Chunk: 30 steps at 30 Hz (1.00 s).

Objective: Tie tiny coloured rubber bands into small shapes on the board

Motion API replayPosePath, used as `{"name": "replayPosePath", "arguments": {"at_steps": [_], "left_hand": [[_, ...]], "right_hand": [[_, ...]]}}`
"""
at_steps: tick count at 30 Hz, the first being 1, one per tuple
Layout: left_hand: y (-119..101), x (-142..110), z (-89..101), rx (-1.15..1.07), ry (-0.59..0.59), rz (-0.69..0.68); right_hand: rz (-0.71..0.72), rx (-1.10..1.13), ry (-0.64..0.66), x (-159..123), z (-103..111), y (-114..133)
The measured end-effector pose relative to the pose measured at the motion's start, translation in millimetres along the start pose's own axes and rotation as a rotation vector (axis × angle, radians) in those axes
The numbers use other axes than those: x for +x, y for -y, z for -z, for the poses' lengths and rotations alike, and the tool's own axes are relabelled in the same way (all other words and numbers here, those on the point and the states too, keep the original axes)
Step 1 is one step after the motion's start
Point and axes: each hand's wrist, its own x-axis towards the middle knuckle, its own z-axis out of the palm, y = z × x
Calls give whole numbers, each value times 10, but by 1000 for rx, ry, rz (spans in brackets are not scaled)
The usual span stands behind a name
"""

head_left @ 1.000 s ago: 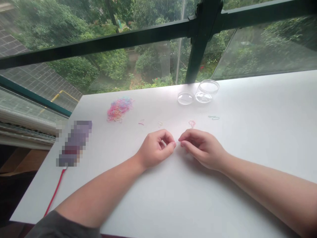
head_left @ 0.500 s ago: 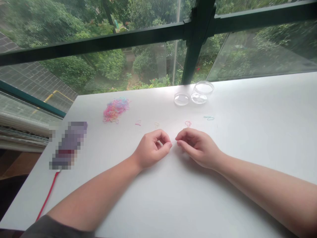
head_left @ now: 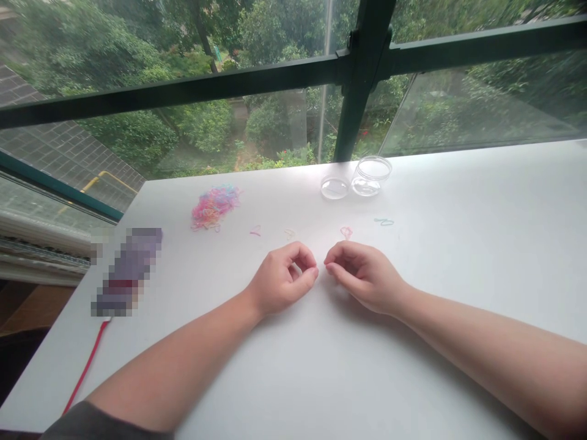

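My left hand [head_left: 287,278] is closed in a pinch, thumb tip against index finger, just above the white table. Facing it across a small gap, my right hand [head_left: 367,275] also pinches thumb and forefinger close together. Whatever the fingertips hold is too small and faint to name. Beyond the hands lie small elastic bands in separate spots: pink bands [head_left: 255,230], pale yellowish bands [head_left: 288,234], a red-pink cluster [head_left: 346,232] by my right knuckles, and green bands [head_left: 384,222]. A multicoloured heap of bands [head_left: 214,208] sits farther back on the left.
A clear round jar [head_left: 371,177] stands at the back beside its clear lid [head_left: 334,188]. At the left lies a blurred-out dark object [head_left: 131,269] with a red cable [head_left: 87,366]. A dark-framed window [head_left: 353,116] borders the white table [head_left: 481,232].
The view has shifted slightly, moving the table items a little left in the picture. Both hands keep nearly the same pinching pose, close together.
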Motion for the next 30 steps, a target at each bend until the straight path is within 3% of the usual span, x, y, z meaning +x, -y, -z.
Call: {"name": "replayPosePath", "arguments": {"at_steps": [24, 30], "left_hand": [[-25, -4, -10, 15, 26, 21], [-47, 15, 46, 16, 143, 27]], "right_hand": [[34, 0, 68, 2, 6, 12], [79, -98, 64, 4, 18, 14]]}}
